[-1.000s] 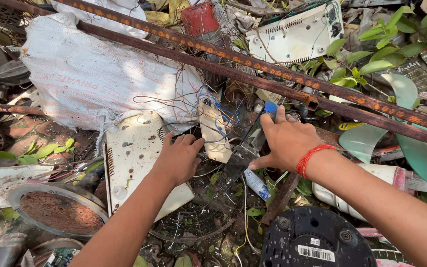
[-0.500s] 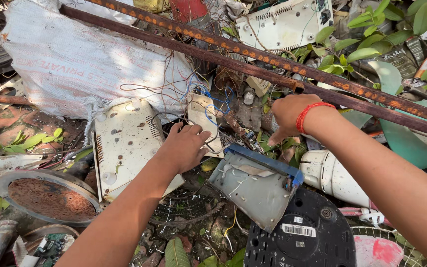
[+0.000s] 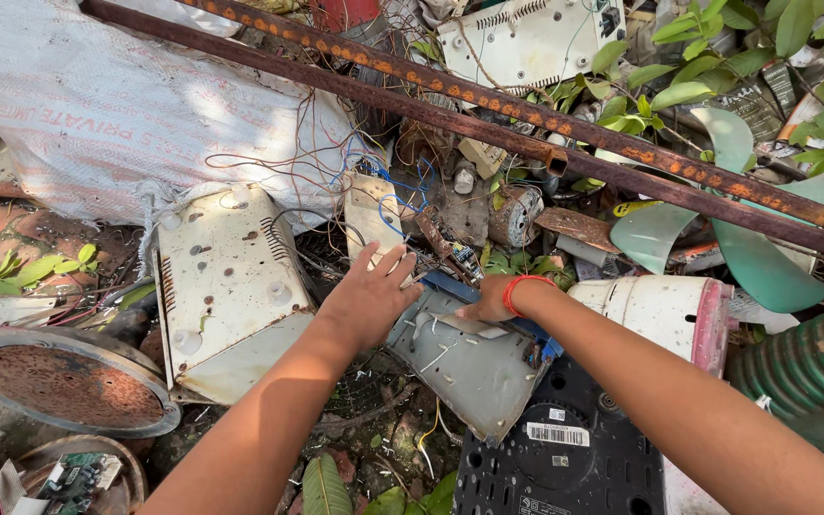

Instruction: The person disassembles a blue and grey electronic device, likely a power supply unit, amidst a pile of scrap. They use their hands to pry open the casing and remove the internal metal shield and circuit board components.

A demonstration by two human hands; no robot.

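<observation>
A grey metal panel (image 3: 469, 367) with a blue strip along its top edge lies tilted in the scrap pile. My right hand (image 3: 488, 300), a red thread around its wrist, is curled over that blue edge, its fingers partly hidden. My left hand (image 3: 369, 296) lies flat with fingers spread at the panel's upper left corner, touching a small cream box (image 3: 371, 215) trailing blue wires. A dirty white metal casing (image 3: 226, 277) with vent slots sits just left of that hand.
Two long rusty bars (image 3: 488, 95) cross diagonally behind the hands. A white woven sack (image 3: 126, 114) lies far left, a rusty round plate (image 3: 69, 381) near left. A black plastic casing (image 3: 565, 448), a white drum with pink rim (image 3: 660, 310) and a green ribbed hose (image 3: 813, 362) sit on the right.
The grey panel has come down out of the pile to lie in front of me. My right hand drew back from the rusty bar onto its blue edge. My left hand shifted right.
</observation>
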